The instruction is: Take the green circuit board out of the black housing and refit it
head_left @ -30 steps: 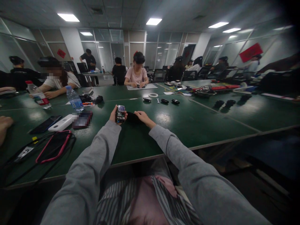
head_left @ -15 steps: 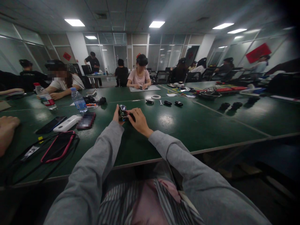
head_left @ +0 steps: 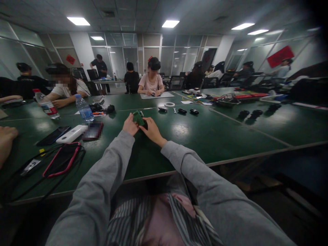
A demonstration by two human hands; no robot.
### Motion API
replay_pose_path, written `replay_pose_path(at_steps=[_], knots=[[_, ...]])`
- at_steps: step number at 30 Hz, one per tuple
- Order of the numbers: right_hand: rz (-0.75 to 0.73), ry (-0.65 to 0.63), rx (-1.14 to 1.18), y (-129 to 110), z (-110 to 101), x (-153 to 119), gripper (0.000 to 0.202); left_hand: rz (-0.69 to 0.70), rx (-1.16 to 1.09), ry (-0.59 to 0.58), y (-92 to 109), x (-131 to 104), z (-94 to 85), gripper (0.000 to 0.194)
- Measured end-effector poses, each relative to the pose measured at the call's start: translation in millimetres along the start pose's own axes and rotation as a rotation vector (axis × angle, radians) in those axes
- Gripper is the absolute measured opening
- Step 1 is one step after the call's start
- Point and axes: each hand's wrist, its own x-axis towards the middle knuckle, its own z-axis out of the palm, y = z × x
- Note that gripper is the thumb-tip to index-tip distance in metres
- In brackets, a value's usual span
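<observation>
Above the green table (head_left: 194,143), my left hand (head_left: 130,125) is closed on a small green circuit board (head_left: 138,118), its flat green face turned toward the camera. My right hand (head_left: 153,131) is closed at the board's right side, around a dark part whose shape is mostly hidden by the fingers. The two hands nearly meet at the board. Beyond them on the table lie several small black parts (head_left: 182,111), a small wrench (head_left: 175,110) and a white ring (head_left: 169,104).
At the left are two bottles (head_left: 84,108), phones (head_left: 52,135), a white device (head_left: 71,134), a pink-edged case (head_left: 62,160) with cords, and another person's hand (head_left: 7,140). Wires (head_left: 227,99) lie far right. A person (head_left: 151,83) sits opposite.
The board has been turned over between my hands, so its green face now shows instead of the glossy screen-like side. My left fingers have shifted round its edge. The camera view has shifted slightly.
</observation>
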Motion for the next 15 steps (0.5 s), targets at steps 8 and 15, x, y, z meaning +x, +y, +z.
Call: replay_pose_path(at_steps=[8, 15], knots=[[0.18, 0.056, 0.352, 14.1, -4.7, 13.8, 0.045, -0.027, -0.011, -0.097, 3.9, -2.9, 3.5, 0.037], [0.239, -0.025, 0.367, 28.7, -4.1, 13.9, 0.069, -0.035, 0.063, -0.051, 0.9, -10.1, 14.6, 0.042]])
